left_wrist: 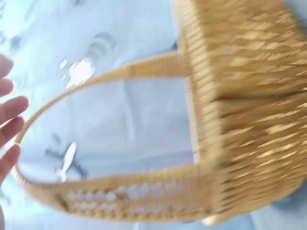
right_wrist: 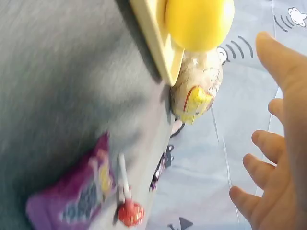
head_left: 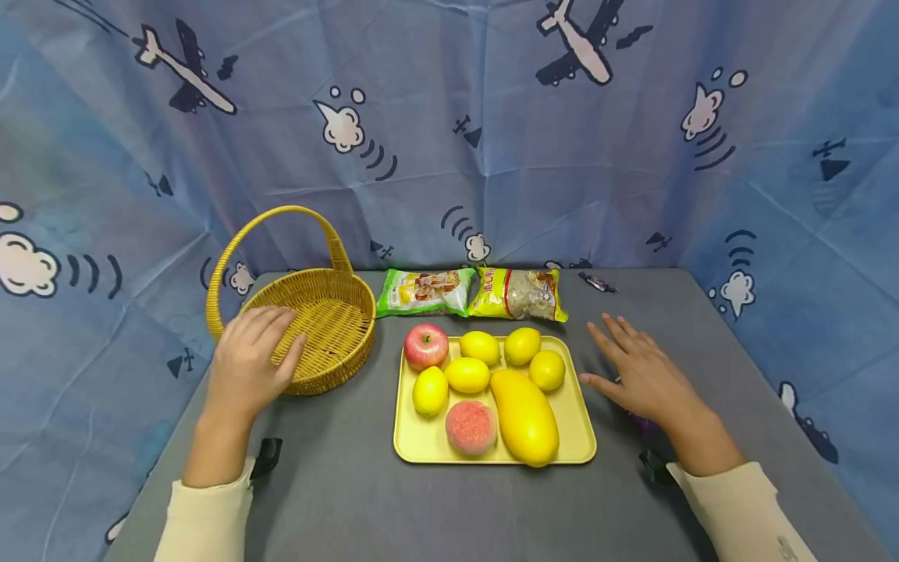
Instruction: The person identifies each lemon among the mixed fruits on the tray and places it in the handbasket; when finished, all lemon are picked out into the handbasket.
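Observation:
My left hand is by the near left side of a yellow woven basket with a tall handle. In the left wrist view its loosely spread fingers show beside the top of the handle; I cannot tell whether they touch. My right hand hovers right of a yellow tray, fingers extended, holding nothing. Below it, the right wrist view shows a purple packet and a red lollipop, both mostly hidden from the head view.
On the tray are an apple, a peach, a mango and several lemons. Behind it lie a green snack bag, a yellow snack bag and a small dark wrapped candy. A patterned blue curtain surrounds the table.

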